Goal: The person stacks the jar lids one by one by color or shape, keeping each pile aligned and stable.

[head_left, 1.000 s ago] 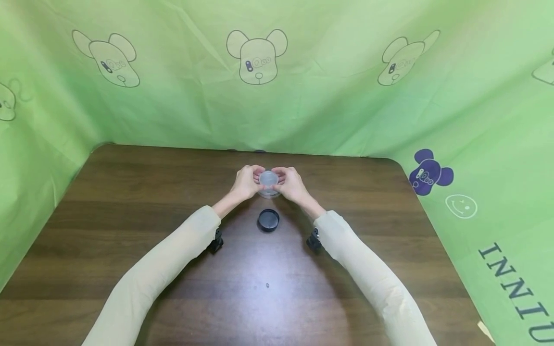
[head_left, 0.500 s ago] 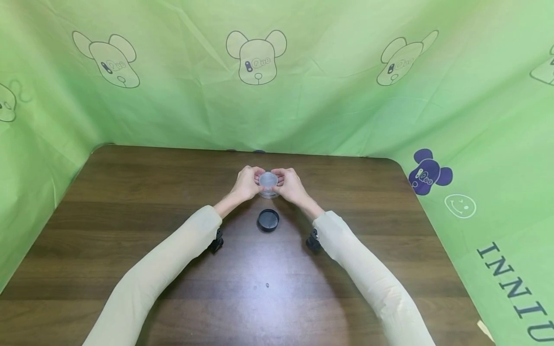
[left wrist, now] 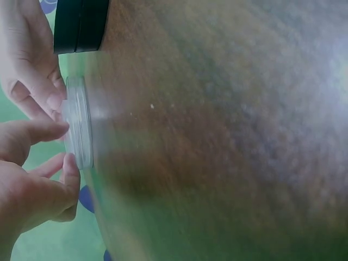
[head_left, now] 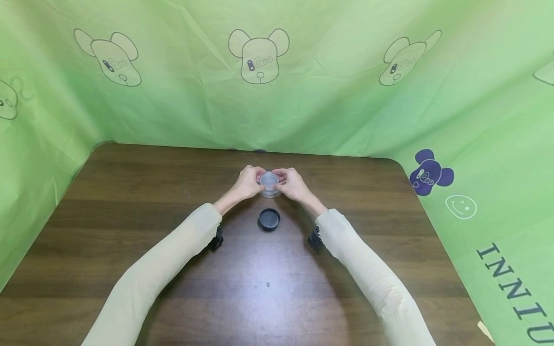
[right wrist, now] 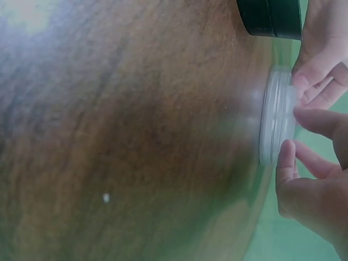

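A clear round lid (head_left: pixel 269 179) sits over a shallow clear round dish (head_left: pixel 270 194) near the table's far edge. My left hand (head_left: pixel 248 183) pinches its left rim between thumb and fingers. From the other side my right hand (head_left: pixel 294 185) pinches the right rim in the same way. Both wrist views show the clear layers edge-on, stacked low against the tabletop, with the fingertips at the upper layer. Whether the lid is fully seated cannot be told. Closer to me than the dish lies a black round cap (head_left: pixel 269 220), its hollow side up; neither hand touches it.
The brown wooden table (head_left: pixel 130 230) has a rounded far edge against a green printed curtain (head_left: pixel 303 120). A tiny speck (head_left: pixel 268 284) lies on the tabletop toward me. A black wrist camera (head_left: pixel 216 239) hangs under each cuff.
The clear lid appears very slightly lower over the dish than a second ago. Both hands keep their pinch, and the black cap stays in place.
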Available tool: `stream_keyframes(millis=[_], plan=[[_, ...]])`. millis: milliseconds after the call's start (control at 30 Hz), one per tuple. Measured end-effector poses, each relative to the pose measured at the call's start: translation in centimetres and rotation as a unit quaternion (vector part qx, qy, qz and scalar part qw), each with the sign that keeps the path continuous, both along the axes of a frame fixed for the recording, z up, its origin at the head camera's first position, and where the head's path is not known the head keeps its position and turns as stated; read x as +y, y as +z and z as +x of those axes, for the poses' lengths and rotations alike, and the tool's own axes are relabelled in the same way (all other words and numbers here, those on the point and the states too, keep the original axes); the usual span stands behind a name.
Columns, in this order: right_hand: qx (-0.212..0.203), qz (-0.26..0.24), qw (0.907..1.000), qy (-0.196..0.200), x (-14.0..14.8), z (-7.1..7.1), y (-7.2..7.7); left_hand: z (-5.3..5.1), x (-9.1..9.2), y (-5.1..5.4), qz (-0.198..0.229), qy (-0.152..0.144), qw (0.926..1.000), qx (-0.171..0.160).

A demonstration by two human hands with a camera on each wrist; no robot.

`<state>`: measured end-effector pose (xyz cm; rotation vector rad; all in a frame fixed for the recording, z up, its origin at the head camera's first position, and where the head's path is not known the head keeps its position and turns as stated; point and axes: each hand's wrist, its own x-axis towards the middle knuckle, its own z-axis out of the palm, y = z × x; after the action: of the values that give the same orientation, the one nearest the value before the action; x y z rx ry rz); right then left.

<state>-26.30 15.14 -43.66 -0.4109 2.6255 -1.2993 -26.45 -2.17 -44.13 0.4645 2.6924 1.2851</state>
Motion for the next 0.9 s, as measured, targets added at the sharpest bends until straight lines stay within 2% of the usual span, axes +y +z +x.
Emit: stream_keyframes(millis=[367,733,833,900], plan=[[0.022,0.027,0.9994,-0.002,-0.19,-0.04,-0.37,0.16,0.02,-0.04,-0.01,0.003,0.9998,0.016],[0.021,0.045,0.9987,-0.011,-0.12,0.16,0.15,-0.04,0.25,-0.29,-0.014,0.008,0.9994,0.032],[0.018,0.04,0.9989,-0.012,-0.12,0.19,0.14,0.05,0.21,-0.27,-0.009,0.009,0.9995,0.03],[0.015,0.036,0.9992,-0.011,-0.13,0.2,0.11,0.16,0.13,-0.3,0.004,0.01,0.9998,0.017]])
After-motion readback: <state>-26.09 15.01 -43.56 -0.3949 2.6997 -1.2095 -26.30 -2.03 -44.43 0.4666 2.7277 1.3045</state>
